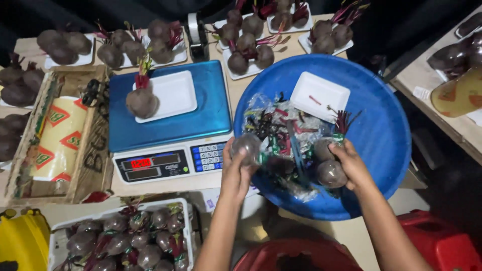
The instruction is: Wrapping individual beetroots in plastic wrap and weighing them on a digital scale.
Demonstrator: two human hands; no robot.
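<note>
Both hands closed on wrapped beetroots: left [236,168] one [247,147]; right [351,163] two [329,163], stalks up-right, over blue basin [386,125]

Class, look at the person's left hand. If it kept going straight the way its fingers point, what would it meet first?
The left hand points up-frame, already gripping a wrapped beetroot. Beyond that, it would probably meet the scale, at its keypad corner, though depth is unclear.
</note>
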